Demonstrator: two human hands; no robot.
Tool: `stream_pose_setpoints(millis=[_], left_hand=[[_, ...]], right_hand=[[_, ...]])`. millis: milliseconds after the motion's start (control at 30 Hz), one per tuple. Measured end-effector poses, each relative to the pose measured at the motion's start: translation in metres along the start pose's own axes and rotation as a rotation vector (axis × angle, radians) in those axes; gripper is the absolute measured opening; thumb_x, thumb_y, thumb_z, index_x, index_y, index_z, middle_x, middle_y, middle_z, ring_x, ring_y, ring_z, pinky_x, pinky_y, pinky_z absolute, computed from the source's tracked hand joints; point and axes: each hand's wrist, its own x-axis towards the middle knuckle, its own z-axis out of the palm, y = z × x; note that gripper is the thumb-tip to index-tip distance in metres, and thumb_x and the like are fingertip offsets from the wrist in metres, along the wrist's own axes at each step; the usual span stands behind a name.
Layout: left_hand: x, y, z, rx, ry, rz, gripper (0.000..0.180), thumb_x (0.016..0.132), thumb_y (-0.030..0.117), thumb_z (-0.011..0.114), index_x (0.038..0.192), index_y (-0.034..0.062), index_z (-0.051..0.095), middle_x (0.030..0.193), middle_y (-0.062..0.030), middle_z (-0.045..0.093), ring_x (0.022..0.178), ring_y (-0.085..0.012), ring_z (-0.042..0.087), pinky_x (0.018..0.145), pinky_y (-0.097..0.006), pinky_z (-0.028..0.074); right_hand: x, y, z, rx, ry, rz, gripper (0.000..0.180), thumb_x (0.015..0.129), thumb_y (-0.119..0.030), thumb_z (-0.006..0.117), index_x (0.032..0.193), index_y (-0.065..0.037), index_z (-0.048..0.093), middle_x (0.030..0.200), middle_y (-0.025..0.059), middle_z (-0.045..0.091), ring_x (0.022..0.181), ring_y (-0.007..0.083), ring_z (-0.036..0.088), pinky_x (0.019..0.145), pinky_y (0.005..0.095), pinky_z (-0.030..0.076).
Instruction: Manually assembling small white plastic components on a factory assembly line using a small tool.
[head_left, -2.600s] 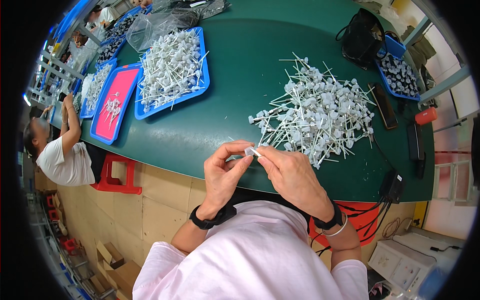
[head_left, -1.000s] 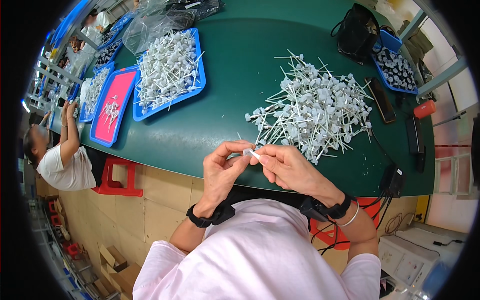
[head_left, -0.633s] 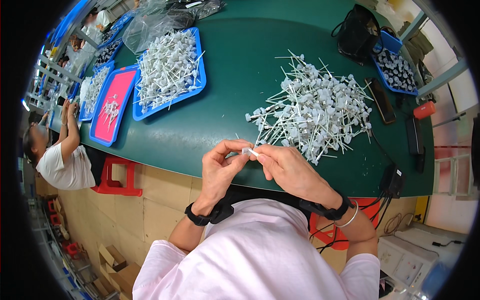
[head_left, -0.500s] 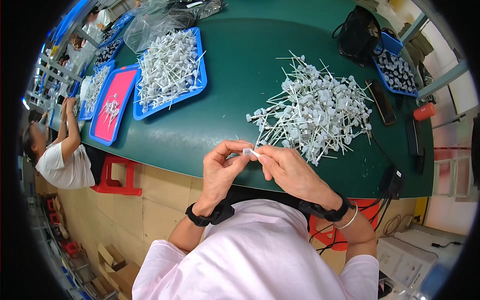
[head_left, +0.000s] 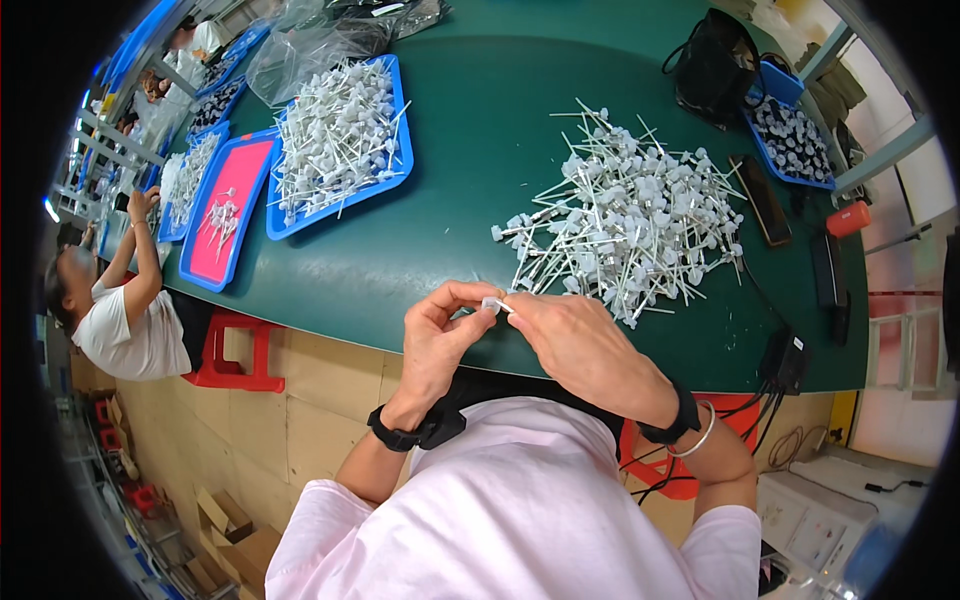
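White pieces point(head_left: 340, 130) are piled in one wide blue tray point(head_left: 375, 190) and scattered in one pink-lined tray point(head_left: 248, 165) left of the heap point(head_left: 640, 215); near it, one single piece point(head_left: 490, 304) is pinched by left hand point(head_left: 435, 335) and right hand point(head_left: 580, 345).

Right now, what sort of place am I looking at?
Probably a small-parts workshop: a large heap of white stemmed pieces lies on a green table, a blue tray holds more, and another person is at the table's left edge.

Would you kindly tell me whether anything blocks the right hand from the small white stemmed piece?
Nothing visible does: the bare right hand touches the small white stemmed piece, which the bare left hand pinches.
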Motion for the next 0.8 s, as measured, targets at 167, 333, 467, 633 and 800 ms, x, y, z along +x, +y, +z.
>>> stream_pose_setpoints(millis=[167, 333, 467, 633, 800], left_hand=[[0.003, 0.007, -0.001, -0.086, -0.016, -0.063, 0.015, 0.091, 0.0, 0.062, 0.105, -0.0024, 0.065, 0.105, -0.0099, 0.069, 0.087, -0.0104, 0.062, 0.079, -0.025, 0.053], [0.005, 0.006, 0.002, -0.143, -0.02, -0.079, 0.013, 0.091, 0.002, 0.063, 0.104, -0.0022, 0.064, 0.105, -0.0108, 0.069, 0.086, -0.0103, 0.062, 0.079, -0.026, 0.053], [0.004, 0.004, 0.003, -0.142, -0.009, -0.072, 0.012, 0.091, 0.002, 0.064, 0.102, -0.0018, 0.064, 0.104, -0.0109, 0.069, 0.085, -0.0104, 0.062, 0.078, -0.026, 0.053], [0.003, 0.003, 0.003, -0.137, -0.004, -0.05, 0.011, 0.09, 0.002, 0.065, 0.101, -0.0018, 0.064, 0.103, -0.011, 0.069, 0.082, -0.0106, 0.062, 0.078, -0.025, 0.053], [0.005, -0.004, 0.001, -0.128, -0.001, -0.013, 0.01, 0.09, 0.002, 0.066, 0.099, -0.0014, 0.065, 0.101, -0.0109, 0.069, 0.082, -0.0106, 0.062, 0.077, -0.026, 0.053]], right_hand=[[-0.009, -0.016, -0.025, 0.102, -0.034, 0.17, 0.014, 0.096, -0.013, 0.055, 0.096, 0.002, 0.055, 0.074, 0.0219, 0.061, 0.067, 0.0424, 0.059, 0.058, 0.0483, 0.043], [-0.02, -0.007, -0.013, 0.146, -0.011, 0.222, 0.016, 0.097, -0.015, 0.056, 0.101, 0.0, 0.055, 0.077, 0.0222, 0.06, 0.07, 0.0418, 0.06, 0.059, 0.0471, 0.044], [-0.027, -0.001, 0.002, 0.183, 0.044, 0.221, 0.016, 0.097, -0.016, 0.057, 0.104, -0.001, 0.055, 0.075, 0.0213, 0.059, 0.069, 0.041, 0.061, 0.059, 0.0465, 0.044], [-0.034, 0.006, 0.015, 0.231, 0.05, 0.291, 0.017, 0.097, -0.017, 0.057, 0.105, -0.002, 0.055, 0.068, 0.0202, 0.058, 0.066, 0.0404, 0.061, 0.057, 0.0469, 0.044], [-0.037, 0.011, 0.02, 0.205, 0.052, 0.303, 0.018, 0.097, -0.016, 0.056, 0.109, -0.003, 0.055, 0.067, 0.0207, 0.058, 0.066, 0.0406, 0.061, 0.057, 0.0472, 0.043]])
